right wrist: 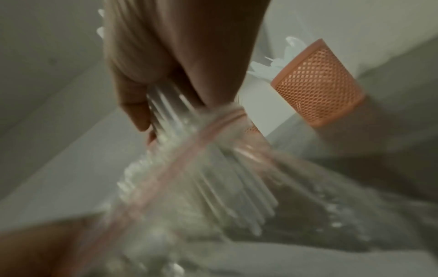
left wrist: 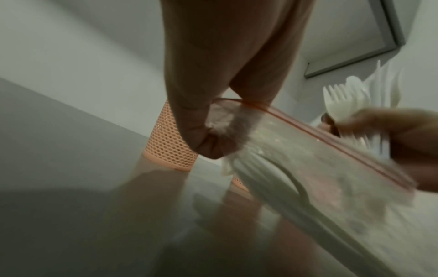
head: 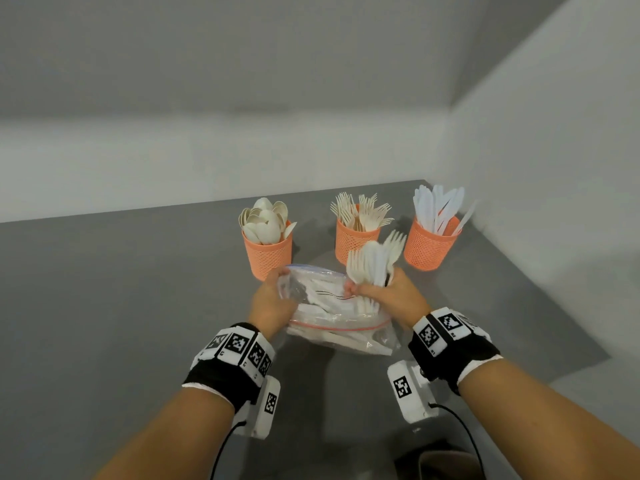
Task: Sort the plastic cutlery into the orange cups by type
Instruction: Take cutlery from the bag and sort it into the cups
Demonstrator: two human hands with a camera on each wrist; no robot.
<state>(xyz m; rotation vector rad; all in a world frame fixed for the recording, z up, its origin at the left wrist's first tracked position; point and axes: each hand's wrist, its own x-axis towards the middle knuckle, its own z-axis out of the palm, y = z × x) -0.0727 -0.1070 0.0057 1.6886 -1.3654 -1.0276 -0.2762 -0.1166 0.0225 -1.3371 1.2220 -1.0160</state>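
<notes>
Three orange mesh cups stand at the back of the grey table: the left cup (head: 267, 256) holds spoons, the middle cup (head: 355, 239) forks, the right cup (head: 429, 245) knives. In front of them lies a clear zip bag (head: 341, 323) with white cutlery inside. My left hand (head: 272, 301) grips the bag's left edge (left wrist: 222, 129). My right hand (head: 391, 292) grips a bundle of forks and other cutlery (head: 375, 259), heads up, handles still in the bag's mouth (right wrist: 201, 150). The right cup (right wrist: 317, 84) shows behind that hand.
White walls close off the table at the back and on the right, right behind the knife cup. The grey tabletop (head: 121, 289) stretches to the left of the cups and bag. A dark object (head: 440, 462) sits at the lower edge.
</notes>
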